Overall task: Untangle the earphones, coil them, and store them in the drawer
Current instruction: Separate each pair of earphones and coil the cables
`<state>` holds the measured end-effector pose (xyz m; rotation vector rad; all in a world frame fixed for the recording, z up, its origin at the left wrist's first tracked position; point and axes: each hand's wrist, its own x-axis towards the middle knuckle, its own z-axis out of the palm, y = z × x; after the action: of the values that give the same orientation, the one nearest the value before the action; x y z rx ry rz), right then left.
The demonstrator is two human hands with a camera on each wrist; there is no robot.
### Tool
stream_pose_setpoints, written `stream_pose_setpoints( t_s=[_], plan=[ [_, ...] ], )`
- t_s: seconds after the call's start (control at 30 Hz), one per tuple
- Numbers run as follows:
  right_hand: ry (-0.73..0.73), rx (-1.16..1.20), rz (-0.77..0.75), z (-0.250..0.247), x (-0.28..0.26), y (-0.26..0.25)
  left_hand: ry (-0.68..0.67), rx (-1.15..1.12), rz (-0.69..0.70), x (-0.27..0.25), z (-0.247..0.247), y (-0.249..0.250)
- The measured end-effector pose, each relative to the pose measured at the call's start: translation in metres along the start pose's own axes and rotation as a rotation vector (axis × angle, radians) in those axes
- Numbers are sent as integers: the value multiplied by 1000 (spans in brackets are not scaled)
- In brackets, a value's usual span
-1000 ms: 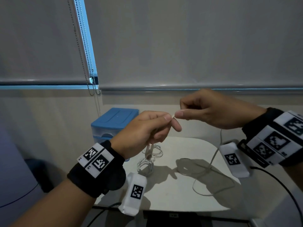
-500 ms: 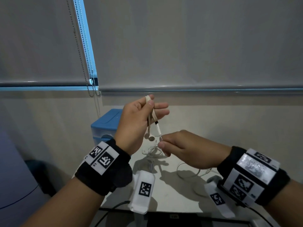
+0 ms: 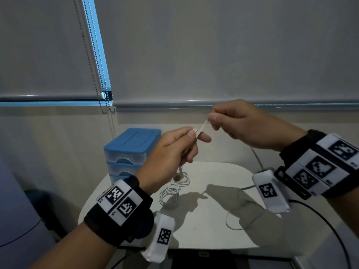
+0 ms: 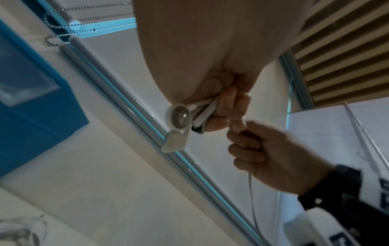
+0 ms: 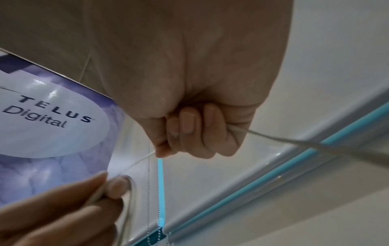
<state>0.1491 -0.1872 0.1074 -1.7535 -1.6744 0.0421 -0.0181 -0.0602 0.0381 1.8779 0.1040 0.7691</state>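
1. Grey roller blinds (image 3: 213, 45) cover the window, with blue daylight showing in the gap between them.
2. Bead chains (image 3: 93, 61) hang at that gap.
3. Below the blinds, a pale wall (image 3: 48, 133).
4. Below that, a white rounded surface (image 3: 204, 235), dimly lit.

Both forearms are bare. Each wrist wears a black band (image 3: 118, 214) carrying white plates printed with black square codes — a white coded pod (image 3: 271, 192) hangs beneath, trailing a black cable (image 3: 330, 226).
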Motion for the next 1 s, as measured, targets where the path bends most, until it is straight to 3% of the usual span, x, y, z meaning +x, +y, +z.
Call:
stream_pose_setpoints(
  t_s=[0.13, 0.27, 0.37, 0.53, 0.63, 0.87, 1.0],
  plan=[
    [12, 118, 109, 9, 4, 21, -46, -134, 1, 3, -5, 3],
    [-137, 206, 179, 27, 1, 32, -19, -202, -47, 6, -7, 12],
    [-103, 217, 135, 34, 1, 29, 3, -199, -79, 9, -10, 14],
    [0, 145, -65, 48, 5, 17, -7, -198, -104, 11, -9, 15],
    [20, 145, -78, 55, 9, 15, 3, -248, -91, 14, -12, 15],
    [-154, 94, 79, 67, 5, 22, 127, -441, -43, 21, -25, 20],
    [-316, 151, 53, 67, -2, 9, 255, -483, 6, 25, -27, 18]
  ],
)
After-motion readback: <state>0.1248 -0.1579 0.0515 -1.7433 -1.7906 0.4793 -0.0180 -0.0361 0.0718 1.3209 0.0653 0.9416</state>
